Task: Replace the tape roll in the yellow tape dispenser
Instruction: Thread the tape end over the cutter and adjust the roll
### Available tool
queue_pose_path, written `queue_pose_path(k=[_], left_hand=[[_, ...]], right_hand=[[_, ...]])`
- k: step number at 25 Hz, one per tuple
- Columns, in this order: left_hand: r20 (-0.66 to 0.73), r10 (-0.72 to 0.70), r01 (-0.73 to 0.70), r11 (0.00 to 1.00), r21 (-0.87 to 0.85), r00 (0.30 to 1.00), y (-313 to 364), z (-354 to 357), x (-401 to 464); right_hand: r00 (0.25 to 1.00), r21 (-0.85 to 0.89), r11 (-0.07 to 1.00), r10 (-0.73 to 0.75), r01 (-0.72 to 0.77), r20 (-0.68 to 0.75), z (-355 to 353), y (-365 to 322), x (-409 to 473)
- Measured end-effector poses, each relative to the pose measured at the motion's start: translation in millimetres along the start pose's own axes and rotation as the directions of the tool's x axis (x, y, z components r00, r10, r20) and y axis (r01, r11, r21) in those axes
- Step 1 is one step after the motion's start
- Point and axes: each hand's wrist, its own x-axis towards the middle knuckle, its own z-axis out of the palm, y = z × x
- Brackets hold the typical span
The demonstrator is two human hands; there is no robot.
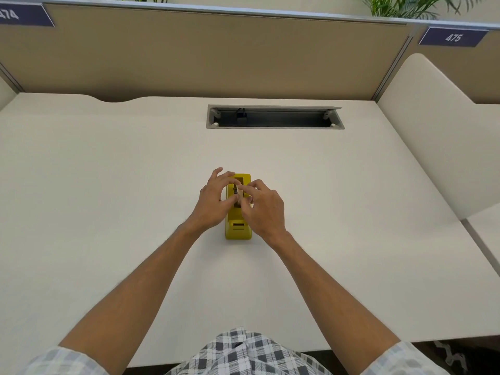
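Observation:
A yellow tape dispenser (238,231) stands lengthwise in the middle of the white desk (108,185), its cutter end towards me. Both hands meet over its open middle cavity. My left hand (213,204) comes in from the left, fingers curled over the dispenser's top. My right hand (263,209) comes from the right, its fingertips pinching at the same spot. Between the fingertips a small pale and dark piece shows, the tape roll (237,193), mostly hidden by fingers. Whether it sits in the cavity or is lifted, I cannot tell.
A recessed cable tray (273,117) with an open lid is set into the desk at the back. A tan partition (203,55) closes the far side. A white divider panel (433,131) rises on the right. The desk's front edge runs just above my checked shirt.

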Motion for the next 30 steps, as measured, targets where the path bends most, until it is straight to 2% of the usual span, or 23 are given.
queue_pose_path(k=[5, 15, 19, 30], left_hand=[[-0.029, 0.013, -0.014, 0.998, -0.063, 1.0, 4.2, 1.6, -1.7], [-0.037, 0.009, -0.009, 1.0, -0.015, 0.999, 4.6, 2.7, 2.0], [-0.013, -0.032, 0.031, 0.998, -0.051, 0.999, 2.1, 3.3, 1.6], [-0.094, -0.008, 0.001, 0.997, -0.072, 0.996, 0.6, 8.6, -3.2]], right_hand=[[1.0, -0.016, 1.0, 0.001, -0.001, 0.022, -0.1, 0.3, 0.2], [0.999, -0.02, 0.999, 0.026, -0.025, 0.029, -0.2, 2.3, 2.6], [0.999, -0.03, 0.999, 0.027, -0.026, 0.026, 0.1, 2.8, 2.8], [0.998, -0.025, 0.998, 0.062, -0.061, 0.032, 3.3, 5.4, 4.6]])
